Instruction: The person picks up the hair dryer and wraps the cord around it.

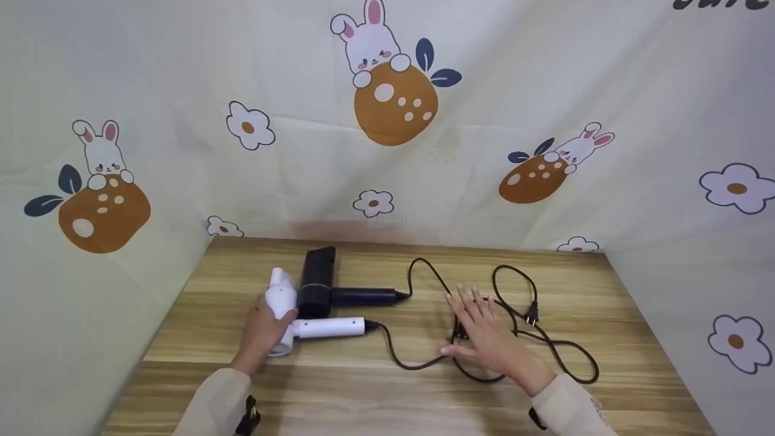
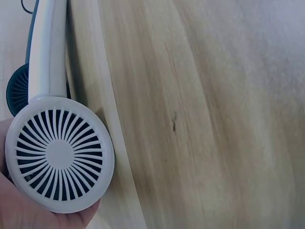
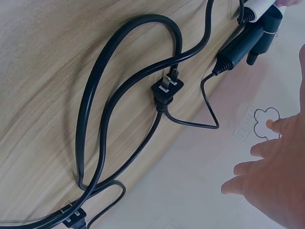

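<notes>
Surface of wood carries one white dryer and one black dryer, both on its left part, heads to the left and handles pointing right; the white handle is the nearer to the person. Left hand: grip clamped round the white dryer's head, whose one round grille faces the left wrist camera. Right hand: grip apart, four fingers and one thumb straight and spread above the cords; whether it touches them I cannot tell. Those two black cords, one per dryer, loop over the right part and end in two plugs, two pins each. Two pale sleeves show. Cloth behind bears three rabbits on three oranges, and six flowers.
</notes>
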Tool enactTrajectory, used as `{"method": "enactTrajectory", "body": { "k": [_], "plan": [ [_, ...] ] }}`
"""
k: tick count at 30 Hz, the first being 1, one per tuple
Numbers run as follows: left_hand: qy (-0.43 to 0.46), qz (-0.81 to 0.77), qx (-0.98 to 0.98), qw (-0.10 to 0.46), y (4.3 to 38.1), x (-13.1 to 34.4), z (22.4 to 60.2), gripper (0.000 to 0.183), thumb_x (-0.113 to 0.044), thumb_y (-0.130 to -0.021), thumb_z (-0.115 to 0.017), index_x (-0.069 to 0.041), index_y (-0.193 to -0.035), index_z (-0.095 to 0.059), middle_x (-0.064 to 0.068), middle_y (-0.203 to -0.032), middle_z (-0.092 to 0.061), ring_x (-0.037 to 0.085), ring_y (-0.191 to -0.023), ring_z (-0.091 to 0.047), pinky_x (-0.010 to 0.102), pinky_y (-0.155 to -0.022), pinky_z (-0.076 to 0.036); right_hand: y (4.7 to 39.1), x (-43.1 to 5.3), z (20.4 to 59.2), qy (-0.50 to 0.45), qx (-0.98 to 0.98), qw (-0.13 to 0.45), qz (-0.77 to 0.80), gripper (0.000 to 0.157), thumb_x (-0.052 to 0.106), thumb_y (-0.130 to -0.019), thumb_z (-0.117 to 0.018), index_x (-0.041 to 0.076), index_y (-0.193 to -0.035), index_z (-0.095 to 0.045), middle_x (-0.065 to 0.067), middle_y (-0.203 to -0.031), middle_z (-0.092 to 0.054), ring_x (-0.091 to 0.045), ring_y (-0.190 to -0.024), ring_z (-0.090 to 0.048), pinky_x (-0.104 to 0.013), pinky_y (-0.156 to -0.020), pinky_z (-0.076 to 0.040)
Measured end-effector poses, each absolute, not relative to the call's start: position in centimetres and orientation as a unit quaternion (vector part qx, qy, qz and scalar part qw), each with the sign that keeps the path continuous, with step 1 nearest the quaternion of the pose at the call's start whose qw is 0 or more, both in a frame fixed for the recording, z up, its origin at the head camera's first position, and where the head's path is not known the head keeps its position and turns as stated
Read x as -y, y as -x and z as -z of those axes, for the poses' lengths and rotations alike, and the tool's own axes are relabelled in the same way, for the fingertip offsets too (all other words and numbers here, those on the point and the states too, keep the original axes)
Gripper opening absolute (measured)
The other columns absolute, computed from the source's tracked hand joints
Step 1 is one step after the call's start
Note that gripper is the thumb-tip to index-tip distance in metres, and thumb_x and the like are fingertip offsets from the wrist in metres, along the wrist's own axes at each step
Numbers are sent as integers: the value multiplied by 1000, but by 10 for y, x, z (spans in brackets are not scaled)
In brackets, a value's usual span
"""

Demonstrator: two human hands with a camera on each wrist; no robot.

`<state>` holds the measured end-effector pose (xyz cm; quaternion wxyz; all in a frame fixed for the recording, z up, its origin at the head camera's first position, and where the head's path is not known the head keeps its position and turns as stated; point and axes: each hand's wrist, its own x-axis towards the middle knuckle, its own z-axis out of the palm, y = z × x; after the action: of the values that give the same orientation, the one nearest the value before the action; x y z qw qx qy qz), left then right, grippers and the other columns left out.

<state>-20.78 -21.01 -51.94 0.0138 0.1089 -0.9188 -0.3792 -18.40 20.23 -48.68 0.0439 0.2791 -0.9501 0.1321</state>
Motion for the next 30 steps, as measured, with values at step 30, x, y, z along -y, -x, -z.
{"method": "enactTrajectory", "body": {
  "k": [30],
  "plan": [
    [-136, 608, 782, 8, 192, 157, 452, 83, -28, -79, -71, 4, -138, -22, 23, -126, -43, 33, -105, -53, 36, -80, -51, 173, -194, 474, -217, 925, -7, -312, 64, 39, -96, -45, 11, -148, -21, -15, -155, -13, -41, -139, -15, -60, -110, -16]
  ]
}}
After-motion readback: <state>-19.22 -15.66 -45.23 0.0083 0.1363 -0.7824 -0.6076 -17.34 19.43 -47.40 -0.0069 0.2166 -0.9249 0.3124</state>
